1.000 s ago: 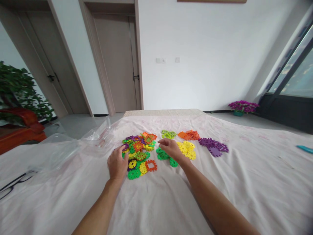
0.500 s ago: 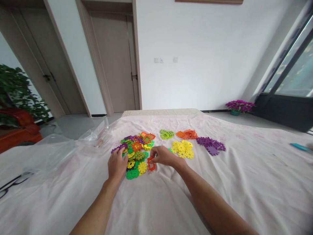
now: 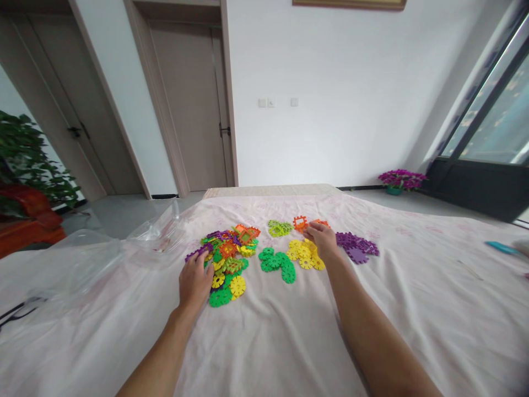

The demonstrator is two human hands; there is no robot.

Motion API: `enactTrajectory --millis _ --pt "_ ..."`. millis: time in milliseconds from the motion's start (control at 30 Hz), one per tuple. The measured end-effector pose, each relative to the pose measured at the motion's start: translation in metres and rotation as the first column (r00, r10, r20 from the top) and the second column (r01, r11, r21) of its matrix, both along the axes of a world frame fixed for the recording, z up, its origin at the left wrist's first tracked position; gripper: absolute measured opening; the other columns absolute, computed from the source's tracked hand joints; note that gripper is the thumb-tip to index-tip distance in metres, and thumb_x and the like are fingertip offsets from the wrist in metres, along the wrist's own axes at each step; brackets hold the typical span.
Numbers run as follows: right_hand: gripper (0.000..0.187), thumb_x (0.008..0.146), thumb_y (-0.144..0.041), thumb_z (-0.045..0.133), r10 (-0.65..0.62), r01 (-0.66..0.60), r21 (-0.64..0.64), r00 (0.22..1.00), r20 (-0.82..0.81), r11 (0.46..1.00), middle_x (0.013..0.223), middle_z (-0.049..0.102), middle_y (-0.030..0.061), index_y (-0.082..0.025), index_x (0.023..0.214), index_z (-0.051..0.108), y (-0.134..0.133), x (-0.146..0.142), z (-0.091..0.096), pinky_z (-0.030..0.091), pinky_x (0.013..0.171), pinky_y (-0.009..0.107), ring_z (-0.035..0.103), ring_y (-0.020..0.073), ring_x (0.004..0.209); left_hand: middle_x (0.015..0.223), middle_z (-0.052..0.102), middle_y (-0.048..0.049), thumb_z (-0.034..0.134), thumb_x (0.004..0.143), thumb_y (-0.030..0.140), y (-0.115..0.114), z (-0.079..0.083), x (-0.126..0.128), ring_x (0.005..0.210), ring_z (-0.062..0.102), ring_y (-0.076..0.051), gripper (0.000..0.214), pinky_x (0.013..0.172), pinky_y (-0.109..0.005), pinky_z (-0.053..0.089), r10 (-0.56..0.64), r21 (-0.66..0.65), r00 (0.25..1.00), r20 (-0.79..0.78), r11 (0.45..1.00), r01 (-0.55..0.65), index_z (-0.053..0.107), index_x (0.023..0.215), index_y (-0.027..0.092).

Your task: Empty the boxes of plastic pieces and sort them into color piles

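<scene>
A mixed pile of coloured plastic interlocking pieces [image 3: 228, 251] lies on the pale bedsheet [image 3: 264, 342]. My left hand [image 3: 194, 281] rests at its near left edge, fingers curled onto a purple piece. To the right lie sorted groups: dark green [image 3: 278, 262], yellow [image 3: 305, 253], light green [image 3: 279, 227], orange [image 3: 320, 223] and purple [image 3: 355, 245]. My right hand [image 3: 322, 240] reaches over the yellow group to the orange group and pinches an orange square frame piece [image 3: 300, 223].
A clear plastic bag [image 3: 95, 253] lies crumpled at the left of the sheet, with black glasses [image 3: 16, 311] beyond it. A teal object [image 3: 501, 247] lies at the far right. A potted plant [image 3: 28, 165] stands at the left; purple flowers [image 3: 400, 180] sit by the window.
My right hand picked the orange square frame out of the mixed pile's near edge and carried it right and away to the orange group. My left hand stayed at the pile.
</scene>
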State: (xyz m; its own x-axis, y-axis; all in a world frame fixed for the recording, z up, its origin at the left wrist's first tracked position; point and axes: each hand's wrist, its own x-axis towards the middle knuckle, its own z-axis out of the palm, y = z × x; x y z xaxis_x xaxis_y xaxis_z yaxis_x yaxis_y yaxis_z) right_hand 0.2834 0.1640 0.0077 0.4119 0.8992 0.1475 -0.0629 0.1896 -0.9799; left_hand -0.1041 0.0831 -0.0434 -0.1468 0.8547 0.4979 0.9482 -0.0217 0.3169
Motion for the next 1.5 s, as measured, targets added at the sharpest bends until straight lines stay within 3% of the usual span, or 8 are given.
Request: enactTrajectory --millis 133,300,467,633,800,933,1133,1500 --pt "0.035 0.057 -0.022 0.074 -0.094 0.092 -0.032 0.993 -0.070 0.995 0.073 0.065 0.0011 -0.015 0.089 0.063 0.001 0.007 -0.005 0.059 0.060 0.027 0.066 0.0147 0.063 0.130 0.059 -0.0143 0.046 0.091 0.029 0.001 0.000 0.001 0.126 0.052 -0.026 0.041 0.106 -0.040 0.041 -0.005 0.001 1.000 0.008 1.000 0.005 0.057 0.127 0.015" --pt "0.031 0.071 -0.027 0.067 0.082 -0.069 -0.057 0.961 0.263 0.996 0.081 0.069 0.0052 -0.013 0.099 0.067 -0.011 -0.025 -0.003 0.054 0.056 0.024 0.067 0.0155 0.066 0.131 0.059 -0.0131 0.046 0.091 0.029 -0.001 0.003 0.002 0.123 0.054 -0.026 0.041 0.104 -0.040 0.043 -0.004 -0.023 0.999 0.034 1.000 0.005 0.057 0.129 0.017" --pt "0.019 0.075 -0.019 0.062 0.353 -0.374 -0.116 0.666 0.657 0.920 0.076 0.070 0.0014 -0.017 0.091 0.072 -0.032 -0.085 0.004 0.050 0.061 0.023 0.065 0.0139 0.066 0.130 0.059 -0.0121 0.047 0.089 0.026 -0.006 0.008 0.003 0.118 0.057 -0.026 0.042 0.100 -0.040 0.045 0.023 -0.066 0.998 0.059 0.998 -0.019 0.057 0.129 0.018" --pt "0.025 0.079 -0.013 0.060 0.324 -0.530 -0.090 0.366 0.872 0.843 0.097 0.071 0.0033 -0.021 0.099 0.073 -0.064 -0.128 0.005 0.048 0.076 0.024 0.065 0.0150 0.083 0.126 0.062 -0.0105 0.047 0.087 0.023 -0.007 0.012 0.006 0.116 0.058 -0.025 0.040 0.099 -0.039 0.047 0.013 -0.068 0.996 0.084 0.998 -0.007 0.059 0.125 0.019" --pt "0.041 0.084 -0.014 0.058 0.275 -0.605 -0.096 0.212 0.938 0.791 0.128 0.061 0.0040 -0.028 0.122 0.064 -0.078 -0.150 -0.005 0.045 0.092 0.026 0.058 0.0192 0.113 0.123 0.063 -0.0082 0.048 0.087 0.021 -0.006 0.010 0.006 0.115 0.058 -0.023 0.039 0.102 -0.037 0.045 -0.036 -0.030 0.993 0.109 0.999 0.039 0.061 0.123 0.021" --pt "0.024 0.090 -0.020 0.057 0.251 -0.596 -0.121 0.141 0.958 0.794 0.115 0.066 0.0037 -0.026 0.109 0.069 -0.077 -0.158 -0.009 0.045 0.089 0.025 0.060 0.0181 0.106 0.121 0.064 -0.0073 0.048 0.087 0.021 -0.005 0.007 0.006 0.115 0.058 -0.022 0.035 0.102 -0.037 0.045 -0.062 -0.020 0.991 0.121 0.998 0.065 0.063 0.119 0.022" --pt "0.020 0.097 -0.024 0.048 0.221 -0.599 -0.053 0.211 0.952 0.799 0.103 0.068 0.0054 -0.022 0.102 0.067 -0.079 -0.151 -0.009 0.044 0.084 0.024 0.062 0.0159 0.095 0.121 0.064 -0.0080 0.048 0.087 0.020 -0.004 0.007 0.006 0.114 0.058 -0.023 0.036 0.102 -0.037 0.045 -0.079 -0.022 0.988 0.131 0.996 0.082 0.063 0.120 0.021" --pt "0.024 0.088 -0.034 0.049 0.150 -0.202 0.017 0.778 0.610 0.979 0.074 0.067 0.0009 -0.018 0.093 0.066 -0.039 -0.096 -0.005 0.051 0.065 0.025 0.065 0.0158 0.071 0.122 0.064 -0.0083 0.047 0.087 0.023 -0.002 0.003 0.003 0.114 0.058 -0.023 0.036 0.103 -0.038 0.045 -0.096 -0.013 0.987 0.132 0.995 0.098 0.063 0.118 0.020"
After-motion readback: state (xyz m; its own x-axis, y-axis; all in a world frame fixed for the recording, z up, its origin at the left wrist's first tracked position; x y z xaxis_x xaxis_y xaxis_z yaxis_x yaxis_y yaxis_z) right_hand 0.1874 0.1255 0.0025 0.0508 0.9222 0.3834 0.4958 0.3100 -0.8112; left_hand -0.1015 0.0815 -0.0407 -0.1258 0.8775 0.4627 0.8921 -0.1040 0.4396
